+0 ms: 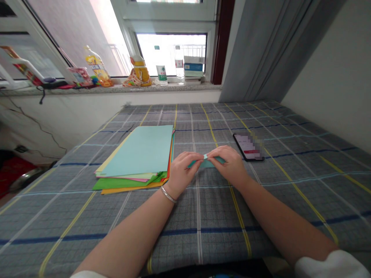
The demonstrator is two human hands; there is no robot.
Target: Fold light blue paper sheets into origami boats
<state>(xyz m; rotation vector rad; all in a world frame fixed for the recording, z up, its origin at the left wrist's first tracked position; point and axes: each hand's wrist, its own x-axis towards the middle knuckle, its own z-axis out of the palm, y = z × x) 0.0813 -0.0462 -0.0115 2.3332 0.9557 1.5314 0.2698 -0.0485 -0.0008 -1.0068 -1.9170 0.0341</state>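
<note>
My left hand (181,172) and my right hand (228,162) meet over the middle of the checked cloth, both pinching a small folded piece of teal paper (206,160) between fingertips. The paper is mostly hidden under the fingers; only a short strip and a light corner show. A silver bangle sits on my left wrist. Just left of my left hand lies a stack of coloured paper sheets (139,154), light blue on top, with green, orange, pink and yellow edges showing beneath.
A phone (248,146) lies face up right of my hands. The grey checked cloth (203,216) covers the whole surface. On the windowsill (116,88) stand bottles, a box stack and small items. A grey curtain (261,50) hangs at the right.
</note>
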